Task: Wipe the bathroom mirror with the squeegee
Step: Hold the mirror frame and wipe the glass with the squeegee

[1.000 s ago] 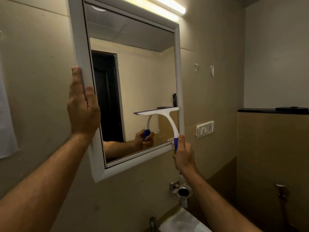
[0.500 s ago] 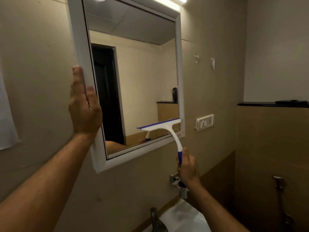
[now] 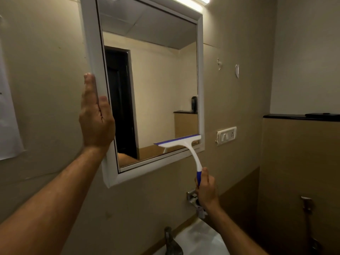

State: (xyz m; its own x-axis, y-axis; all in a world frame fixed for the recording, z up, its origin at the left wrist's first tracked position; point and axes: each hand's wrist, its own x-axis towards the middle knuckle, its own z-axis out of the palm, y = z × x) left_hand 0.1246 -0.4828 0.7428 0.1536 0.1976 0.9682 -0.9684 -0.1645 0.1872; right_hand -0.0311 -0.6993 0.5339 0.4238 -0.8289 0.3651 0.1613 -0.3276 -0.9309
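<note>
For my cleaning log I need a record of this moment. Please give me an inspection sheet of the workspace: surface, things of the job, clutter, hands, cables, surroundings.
Surface: mirror in a white frame, hung on a beige wall; no streaks can be made out on the glass.
Job's things: squeegee, white with a blue blade and grip, its blade at the glass's lower right corner.
Clutter: nothing seen.
Hands: left hand lies flat, fingers straight, against the frame's left side; right hand grips the squeegee's blue handle below the mirror.
Cables: nothing seen.
Surroundings: switch plate right of the mirror, light bar above it, tap and white basin below, dark ledge at right.
</note>
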